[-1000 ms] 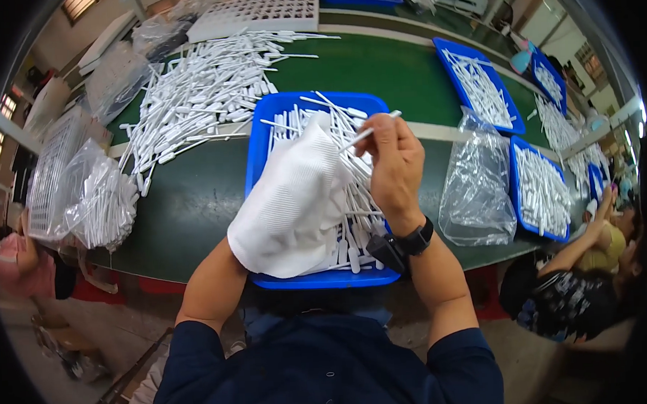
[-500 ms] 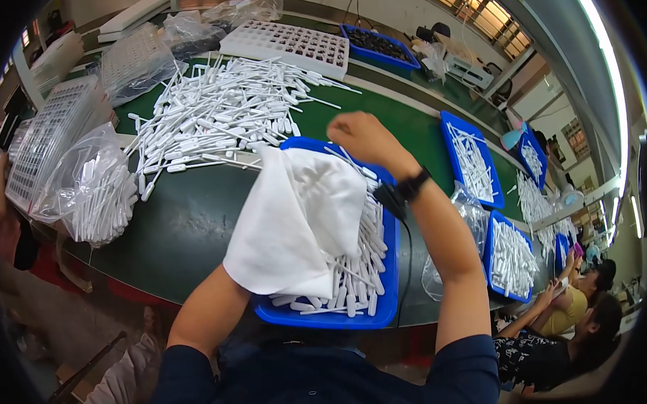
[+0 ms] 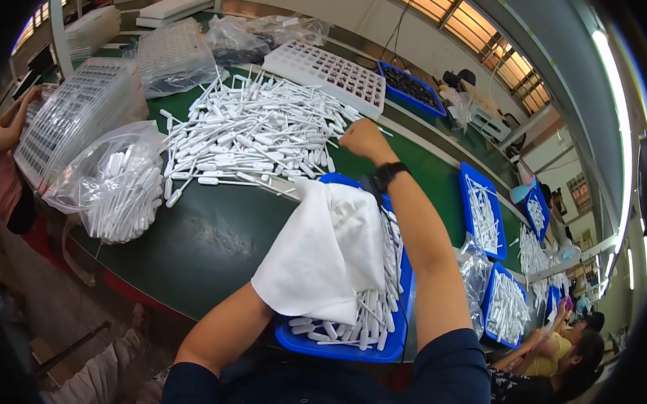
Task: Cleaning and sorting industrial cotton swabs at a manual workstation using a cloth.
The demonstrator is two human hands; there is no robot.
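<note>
A white cloth (image 3: 318, 253) drapes over my left hand and wrist, hiding the fingers; only the left forearm (image 3: 224, 329) shows below it. Under the cloth sits a blue tray (image 3: 405, 307) filled with white plastic dropper pipettes (image 3: 375, 319). My right hand (image 3: 368, 141), with a dark band at the wrist, is beyond the tray at the right edge of a large heap of loose pipettes (image 3: 252, 129). Its fingers are curled closed and turned away, so I cannot make out what is in them.
A plastic bag of pipettes (image 3: 125, 200) and clear trays (image 3: 81, 115) stand at left. Behind the heap lie a white holed rack (image 3: 325, 75) and a blue tray of dark parts (image 3: 412, 90). More blue trays (image 3: 505, 306) line the right, where other people sit.
The view has shifted, so the bench appears lower and further right. My right hand has moved away from the tray toward the heap of pipettes. The cloth still covers my left hand.
</note>
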